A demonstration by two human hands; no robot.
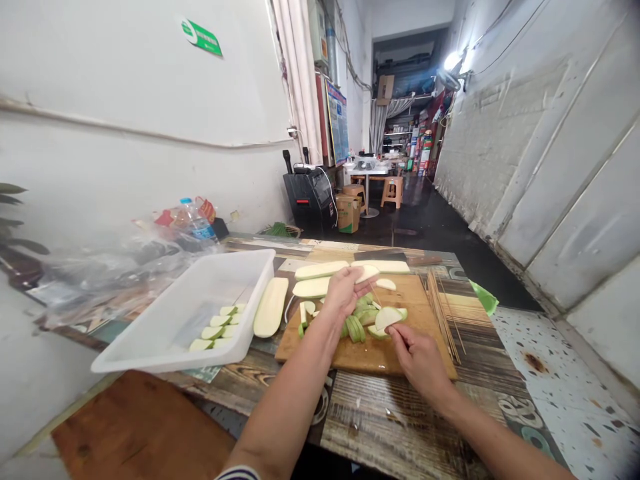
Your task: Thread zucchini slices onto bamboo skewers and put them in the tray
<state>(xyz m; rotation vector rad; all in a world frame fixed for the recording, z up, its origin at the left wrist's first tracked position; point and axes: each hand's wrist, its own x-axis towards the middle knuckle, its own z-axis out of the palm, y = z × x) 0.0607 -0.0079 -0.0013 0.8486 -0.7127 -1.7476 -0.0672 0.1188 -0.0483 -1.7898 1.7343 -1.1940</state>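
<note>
My left hand [345,291] is over the cutting board [320,353], its fingers closed on a pale zucchini slice [367,273]. A thin stick [377,296] shows just below those fingers; where it ends is unclear. Lower and to the right, my right hand [419,357] pinches a half-round zucchini slice [388,318] between thumb and fingers. Beneath both hands lies a pile of green-skinned zucchini slices [355,328]. Long zucchini halves [311,287] rest along the board's far side. Bamboo skewers [441,313] lie in a bundle on the board's right edge.
A white plastic tub [165,360] at left holds skewered-looking slices [215,331] in rows. Another zucchini half [271,308] sits between tub and board. Behind the board is a knife [385,256]. Plastic bags [115,267] and a water bottle [200,225] crowd the back left.
</note>
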